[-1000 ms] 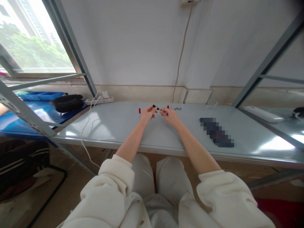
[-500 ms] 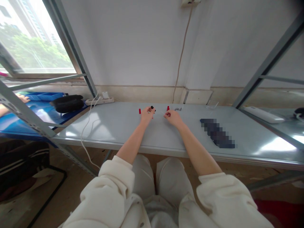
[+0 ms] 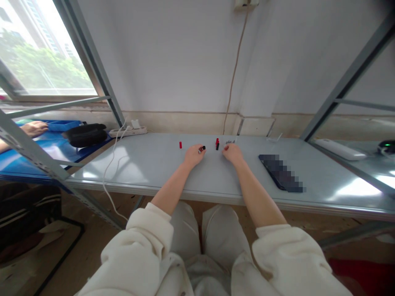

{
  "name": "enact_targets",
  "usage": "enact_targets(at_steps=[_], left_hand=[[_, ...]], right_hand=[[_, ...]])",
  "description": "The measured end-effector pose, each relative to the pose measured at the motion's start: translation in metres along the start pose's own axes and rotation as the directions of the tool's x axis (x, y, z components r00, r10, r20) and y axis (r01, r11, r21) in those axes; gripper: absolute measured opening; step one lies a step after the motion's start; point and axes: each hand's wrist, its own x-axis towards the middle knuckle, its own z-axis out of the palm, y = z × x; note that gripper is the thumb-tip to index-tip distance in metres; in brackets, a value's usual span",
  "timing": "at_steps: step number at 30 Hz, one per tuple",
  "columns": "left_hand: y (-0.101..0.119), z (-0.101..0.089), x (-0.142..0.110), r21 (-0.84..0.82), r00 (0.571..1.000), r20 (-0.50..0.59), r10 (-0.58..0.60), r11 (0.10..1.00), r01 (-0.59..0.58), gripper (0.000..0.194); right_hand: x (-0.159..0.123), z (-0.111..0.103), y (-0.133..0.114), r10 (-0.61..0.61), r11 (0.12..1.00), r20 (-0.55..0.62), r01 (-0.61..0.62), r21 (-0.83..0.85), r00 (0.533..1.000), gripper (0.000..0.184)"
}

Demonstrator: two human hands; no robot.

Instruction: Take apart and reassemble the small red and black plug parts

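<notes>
My left hand (image 3: 194, 155) rests low over the grey table, its fingers closed round a small tube with a black end (image 3: 203, 147). Silver and a bit of red show between the fingers. To its right, a small black cylinder (image 3: 217, 146) is in front of a red cylinder (image 3: 217, 140). My right hand (image 3: 233, 153) is closed in a pinch just right of these, beside several tiny grey parts (image 3: 230, 142). What its fingertips hold, if anything, is too small to make out. Another red cylinder (image 3: 180, 144) stands left of my left hand.
A dark, partly pixelated flat object (image 3: 280, 172) lies at right. A power strip (image 3: 128, 131) with a white cable is at the back left. Metal frame posts (image 3: 348, 70) flank the table. At far left, another person's hand (image 3: 35, 128) is near a blue tray (image 3: 63, 125).
My right hand has moved right, from near my left hand to the grey parts. A black cylinder now shows by the red one. The other person's hand has moved right.
</notes>
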Motion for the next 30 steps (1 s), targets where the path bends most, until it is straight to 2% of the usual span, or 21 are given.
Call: enact_targets(at_steps=[5, 13, 20, 27, 30], left_hand=[[0.000, 0.003, 0.000, 0.039, 1.000, 0.007, 0.010, 0.999, -0.010, 0.011], [0.000, 0.008, -0.001, 0.043, 0.999, -0.017, 0.046, 0.998, -0.045, 0.012], [0.011, 0.018, 0.002, 0.038, 0.994, 0.069, 0.079, 0.996, -0.082, 0.012], [0.023, 0.035, 0.024, 0.125, 0.985, 0.170, -0.020, 0.992, -0.001, 0.018], [0.027, 0.041, 0.029, 0.182, 0.984, 0.174, -0.050, 0.983, 0.018, 0.021]], right_hand=[[0.003, 0.006, 0.005, -0.005, 0.999, -0.052, 0.007, 0.049, 0.999, 0.016], [0.004, 0.007, 0.006, 0.044, 0.999, 0.003, -0.044, 0.029, 0.999, 0.015], [0.002, 0.006, 0.004, 0.034, 0.999, 0.016, -0.034, 0.003, 0.999, 0.018], [0.000, 0.002, -0.001, 0.047, 0.996, 0.061, -0.042, -0.078, 0.997, 0.023], [-0.001, 0.001, -0.003, 0.061, 0.992, 0.080, -0.051, -0.115, 0.995, 0.025]])
